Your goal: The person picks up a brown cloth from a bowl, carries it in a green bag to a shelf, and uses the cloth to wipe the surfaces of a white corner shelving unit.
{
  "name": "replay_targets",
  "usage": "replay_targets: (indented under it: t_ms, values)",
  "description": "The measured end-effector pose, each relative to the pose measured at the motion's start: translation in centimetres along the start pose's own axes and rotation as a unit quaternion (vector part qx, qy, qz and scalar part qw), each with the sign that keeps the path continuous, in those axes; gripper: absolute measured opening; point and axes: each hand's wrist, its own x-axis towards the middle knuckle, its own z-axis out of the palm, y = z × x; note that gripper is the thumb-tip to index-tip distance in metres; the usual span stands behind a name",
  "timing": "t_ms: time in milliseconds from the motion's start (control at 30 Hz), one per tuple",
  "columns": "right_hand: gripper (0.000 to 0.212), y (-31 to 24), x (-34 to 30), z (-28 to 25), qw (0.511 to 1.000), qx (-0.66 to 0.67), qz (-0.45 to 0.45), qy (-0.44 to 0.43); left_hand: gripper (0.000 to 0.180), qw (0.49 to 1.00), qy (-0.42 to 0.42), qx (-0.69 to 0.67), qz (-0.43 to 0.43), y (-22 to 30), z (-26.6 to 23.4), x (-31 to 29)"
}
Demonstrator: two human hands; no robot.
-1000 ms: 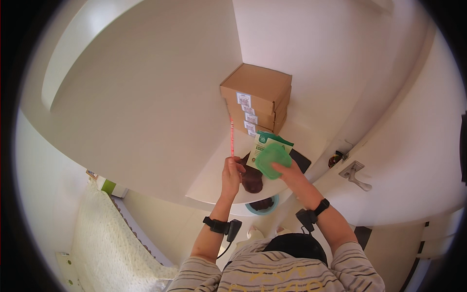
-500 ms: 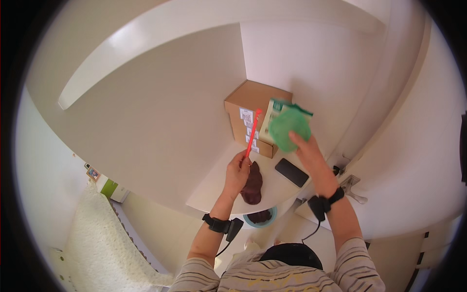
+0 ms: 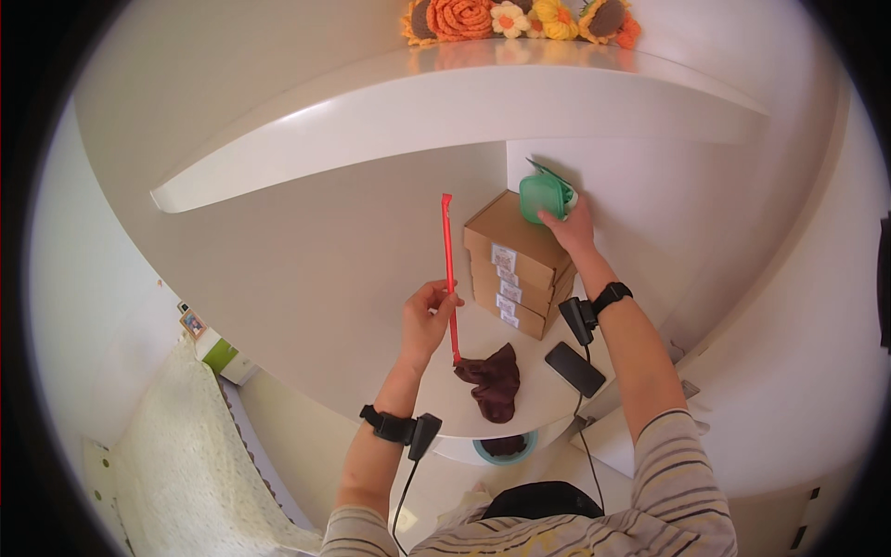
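Observation:
My left hand (image 3: 432,314) pinches a long thin red stick (image 3: 449,246) near its middle. The stick stands nearly upright, its lower end close to a crumpled dark brown cloth (image 3: 499,385) on the white shelf (image 3: 436,408). My right hand (image 3: 573,227) reaches over the far right of a stack of brown cardboard boxes (image 3: 524,237). Its fingers grip a translucent green container (image 3: 543,198) by the side, at the top of the stack. A darker green edge shows behind the container; what it belongs to is partly hidden.
A black phone (image 3: 575,369) lies right of the cloth. Below the shelf's front edge stands a light blue basin (image 3: 532,447) with dark cloth inside. An upper white shelf (image 3: 445,111) crosses above my hands, bearing crocheted flowers (image 3: 510,19). A wall rises close on the right.
My right hand has carried the green container up and away, to the top of the box stack. The left hand has shifted left with the stick. The view has tilted up, bringing the flowers in.

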Motion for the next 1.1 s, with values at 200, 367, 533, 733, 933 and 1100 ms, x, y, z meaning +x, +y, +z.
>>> replay_targets:
  t_ms: [200,367,533,733,933,1100]
  values:
    - [0.073,1.3,0.4,-0.2,0.999,0.011,-0.03,0.042,0.024,1.0,-0.015,0.003,-0.002,0.7,2.5,6.8]
    - [0.067,-0.2,0.1,-1.4,0.999,0.01,0.037,0.0,0.023,0.999,0.018,0.025,0.033,0.0,5.7,14.0]
    - [0.051,-1.0,-2.2,-1.9,0.977,0.0,-0.072,0.2,0.028,0.991,-0.016,0.129,0.018,0.3,7.9,17.7]
    - [0.04,-0.8,-2.8,-2.3,0.996,-0.041,0.018,0.073,0.026,0.938,0.01,0.336,0.089,-1.5,8.1,19.4]
    - [0.035,-1.2,-3.1,-2.6,0.999,-0.006,0.0,0.051,0.023,0.963,0.023,0.255,0.085,-0.5,8.1,18.6]
    - [0.034,-2.1,-3.4,-2.1,0.998,-0.033,-0.017,0.055,0.019,0.963,0.117,0.168,0.178,-1.0,8.3,21.1]
